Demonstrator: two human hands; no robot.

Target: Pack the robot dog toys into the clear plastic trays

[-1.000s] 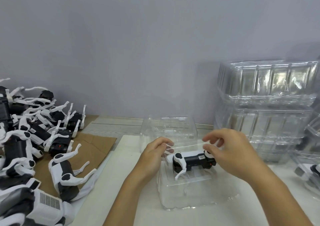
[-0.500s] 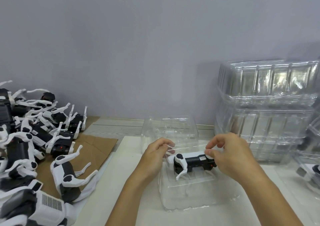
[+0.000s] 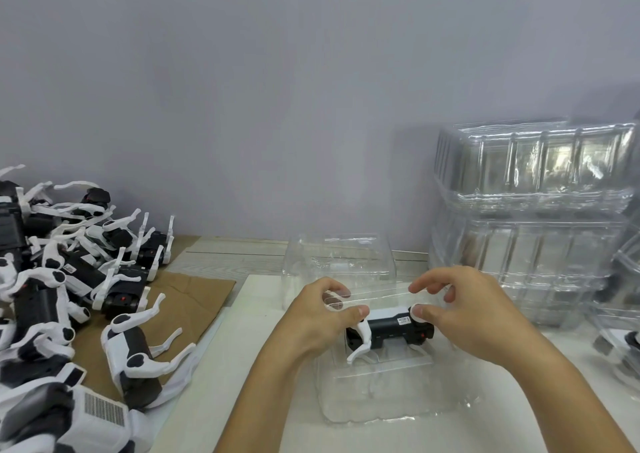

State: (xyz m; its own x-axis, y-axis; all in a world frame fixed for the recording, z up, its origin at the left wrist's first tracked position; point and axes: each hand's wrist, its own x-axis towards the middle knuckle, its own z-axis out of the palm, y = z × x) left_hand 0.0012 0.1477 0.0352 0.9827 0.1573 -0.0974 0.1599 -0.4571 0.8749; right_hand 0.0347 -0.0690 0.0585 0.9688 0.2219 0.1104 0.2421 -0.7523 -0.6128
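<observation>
A black and white robot dog toy [image 3: 391, 328] lies on its side in the far part of a clear plastic tray [image 3: 381, 400] on the white table. My left hand [image 3: 311, 324] hooks its fingers over the tray's far rim, and its thumb presses on the toy's left end. My right hand [image 3: 474, 314] has its thumb on the toy's right end, with its curled fingers just above at the rim. One white leg of the toy sticks out toward me.
A heap of loose robot dog toys [image 3: 52, 279] covers the left side, partly on brown cardboard [image 3: 194, 296]. An empty clear tray [image 3: 339, 258] stands behind my hands. Tall stacks of clear trays [image 3: 533, 210] fill the right. The grey wall is close behind.
My right hand's fingers have lifted off the toy's end and spread, leaving the thumb on it. My left thumb has come down onto the toy. The toy sits slightly lower in the tray.
</observation>
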